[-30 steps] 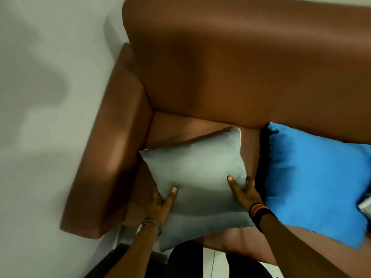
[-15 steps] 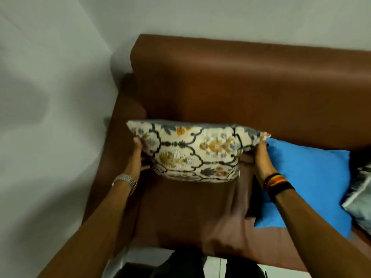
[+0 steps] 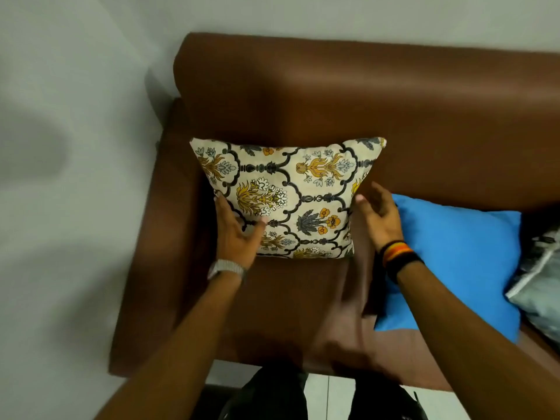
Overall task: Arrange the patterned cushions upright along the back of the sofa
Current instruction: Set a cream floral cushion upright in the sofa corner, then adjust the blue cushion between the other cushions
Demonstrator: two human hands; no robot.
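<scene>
1. Your left hand (image 3: 239, 234) gripped the lower left corner of the patterned cushion (image 3: 291, 195), thumb across its printed face, fingers behind the edge.
2. Your right hand (image 3: 378, 213) lay against the cushion's right edge with fingers spread loose; whether it pinched the fabric could not be told.
3. You had the cushion standing upright on the sofa seat (image 3: 291, 298), its top edge leaning on the sofa back (image 3: 333, 101), at the seat's left end beside the armrest (image 3: 145, 253).
4. Blue cushion (image 3: 454, 262) lay flat on the seat just right of your right wrist, apart from the patterned one.
5. Grey cushion (image 3: 539, 286), partly out of frame, sat at the seat's far right edge, touching the blue one.
6. You wore a watch (image 3: 225, 268) on the left wrist and striped bands (image 3: 397, 253) on the right.
</scene>
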